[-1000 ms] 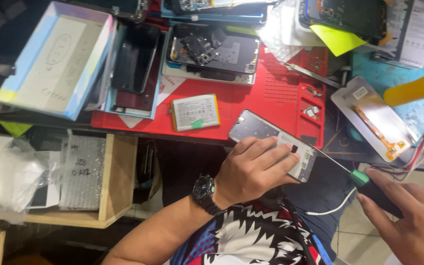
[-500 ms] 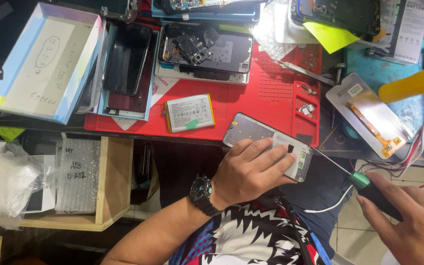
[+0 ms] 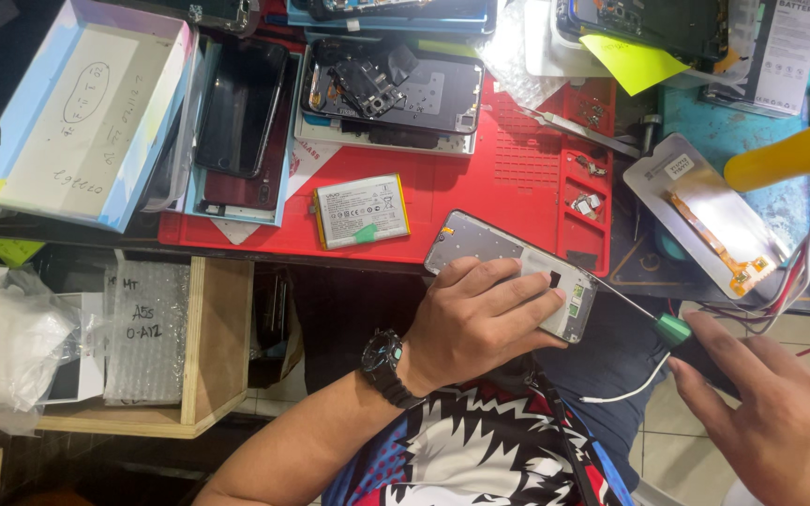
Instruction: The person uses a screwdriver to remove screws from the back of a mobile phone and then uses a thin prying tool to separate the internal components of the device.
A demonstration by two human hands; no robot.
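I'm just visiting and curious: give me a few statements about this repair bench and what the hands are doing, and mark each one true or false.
1. The left hand rests on an opened phone at the edge of the red mat. True.
2. The right hand holds a hammer. False: it holds a screwdriver with a green collar, its tip at the phone.
3. A flat battery lies on the red mat. True.
4. The wrist of the left hand is bare. False: it wears a dark watch.
5. The yellow-handled tool lies in the person's lap. False: it lies on the bench at the right.
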